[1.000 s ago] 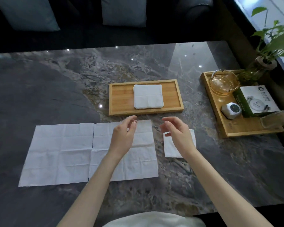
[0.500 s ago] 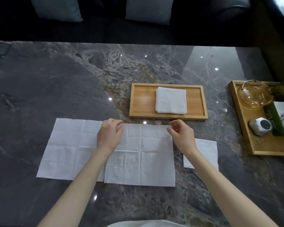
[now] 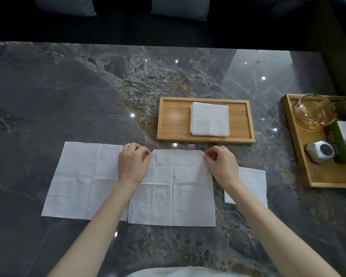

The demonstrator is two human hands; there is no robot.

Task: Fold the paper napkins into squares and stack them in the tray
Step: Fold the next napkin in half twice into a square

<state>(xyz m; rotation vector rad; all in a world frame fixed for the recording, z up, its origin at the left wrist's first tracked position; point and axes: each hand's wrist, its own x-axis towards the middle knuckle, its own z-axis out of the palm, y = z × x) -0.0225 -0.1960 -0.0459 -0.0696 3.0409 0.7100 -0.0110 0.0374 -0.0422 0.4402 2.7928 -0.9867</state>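
An unfolded white napkin lies flat in front of me on the marble table. My left hand pinches its far left corner and my right hand pinches its far right corner; the far edge is slightly lifted. A second unfolded napkin lies beside it on the left, slightly overlapped. A small folded napkin rests to the right, partly under my right forearm. The wooden tray sits beyond, holding a stack of folded napkins.
A larger wooden tray at the right edge carries a glass teapot, a green box and a small white device. Cushions on a dark sofa lie beyond the table's far edge.
Both hands came down from above the table onto the middle napkin's far corners and closed on them. The camera view shifted left and down.
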